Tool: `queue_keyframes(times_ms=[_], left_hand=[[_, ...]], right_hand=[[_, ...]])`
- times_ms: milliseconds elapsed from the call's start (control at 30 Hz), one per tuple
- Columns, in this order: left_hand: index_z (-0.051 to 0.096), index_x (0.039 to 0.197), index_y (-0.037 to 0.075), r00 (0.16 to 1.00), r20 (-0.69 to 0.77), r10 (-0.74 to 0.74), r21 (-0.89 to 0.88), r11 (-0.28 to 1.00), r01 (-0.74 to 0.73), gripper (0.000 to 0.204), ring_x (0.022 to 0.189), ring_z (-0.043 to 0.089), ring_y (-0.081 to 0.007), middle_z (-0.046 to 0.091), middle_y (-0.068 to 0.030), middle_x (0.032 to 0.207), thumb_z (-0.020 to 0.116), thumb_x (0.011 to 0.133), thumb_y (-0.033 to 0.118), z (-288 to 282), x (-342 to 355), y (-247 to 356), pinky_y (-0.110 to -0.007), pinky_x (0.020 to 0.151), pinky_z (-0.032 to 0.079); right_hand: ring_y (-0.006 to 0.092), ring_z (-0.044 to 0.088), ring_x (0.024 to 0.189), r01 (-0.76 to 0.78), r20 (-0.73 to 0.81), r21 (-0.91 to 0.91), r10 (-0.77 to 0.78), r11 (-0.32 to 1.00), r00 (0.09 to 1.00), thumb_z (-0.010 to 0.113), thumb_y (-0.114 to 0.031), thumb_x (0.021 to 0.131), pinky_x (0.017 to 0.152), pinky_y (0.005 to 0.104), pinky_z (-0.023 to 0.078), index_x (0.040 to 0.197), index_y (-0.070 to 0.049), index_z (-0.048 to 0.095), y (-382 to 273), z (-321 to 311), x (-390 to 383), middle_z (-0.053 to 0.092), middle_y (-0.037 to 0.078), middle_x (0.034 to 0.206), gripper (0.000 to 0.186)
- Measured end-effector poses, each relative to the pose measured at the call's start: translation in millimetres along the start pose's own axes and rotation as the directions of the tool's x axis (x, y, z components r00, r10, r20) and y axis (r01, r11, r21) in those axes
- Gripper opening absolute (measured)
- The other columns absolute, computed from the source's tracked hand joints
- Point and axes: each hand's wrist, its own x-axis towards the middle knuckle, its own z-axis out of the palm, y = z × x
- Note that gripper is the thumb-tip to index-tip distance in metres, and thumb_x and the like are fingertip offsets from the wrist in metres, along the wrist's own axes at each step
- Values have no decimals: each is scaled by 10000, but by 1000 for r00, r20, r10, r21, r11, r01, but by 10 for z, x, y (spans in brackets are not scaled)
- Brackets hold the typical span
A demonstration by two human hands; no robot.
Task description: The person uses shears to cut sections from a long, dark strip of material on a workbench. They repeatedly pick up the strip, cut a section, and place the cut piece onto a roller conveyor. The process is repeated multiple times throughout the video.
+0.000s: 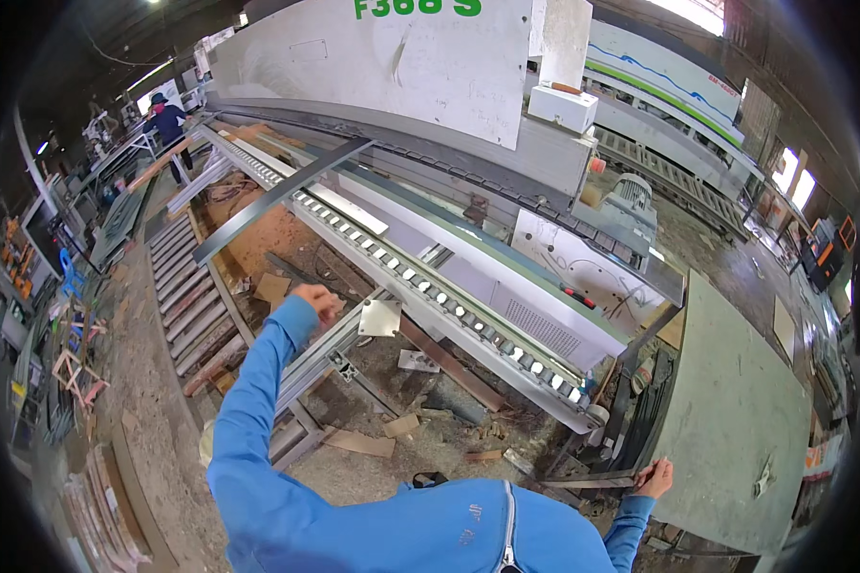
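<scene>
Green-grey board (736, 392), four o'clock: right hand (653, 477) at its edge, grip unclear; left hand (318, 304) curled, nine o'clock, contents unclear; steady hold likely helps.

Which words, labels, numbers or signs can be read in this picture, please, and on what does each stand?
I point these out without copying the wording.
Large green characters: on the white machine panel, at the picture's top edge; clear.
Red lettering: on the white machine with a green stripe, upper right; small, blurred.
Pale letters: on the blue jacket; not surely readable.
</scene>
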Motion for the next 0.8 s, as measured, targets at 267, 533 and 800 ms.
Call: queue_keyframes(times_ms=[267, 533, 800], left_hand=[[567, 764, -30, 930, -321, -179, -176, 976, 128, 264, 537, 607, -212, 607, -132, 629, 572, 858, 216, -993, 552, -365, -332, 478, 483], [580, 898, -2, 633, -764, 125, 504, 729, 464, 348, 819, 587, -361, 599, -227, 853, 587, 821, 338, -1785, 1061, -1200, -436, 725, 466], [503, 1091, -44, 595, -804, 18, 428, 712, 557, 507, 1008, 524, -391, 536, -242, 1110, 507, 864, 409, -1843, 1272, -1404, -439, 842, 449]], right_hand=[[98, 332, 285, 10, -17, -52, -11, 999, 1000, 507, -263, 902, 273, 236, 265, 764, -59, 482, 38, 105, 25, 452, 54, 430, 248], [104, 384, 296, -63, -97, -184, 46, 981, 994, 532, -217, 887, 278, 232, 292, 801, -43, 471, 192, 33, 128, 496, 74, 456, 204], [107, 381, 290, -69, -85, -267, 48, 961, 995, 483, -230, 907, 278, 235, 291, 799, -40, 497, 61, -175, 159, 508, 77, 463, 220]])
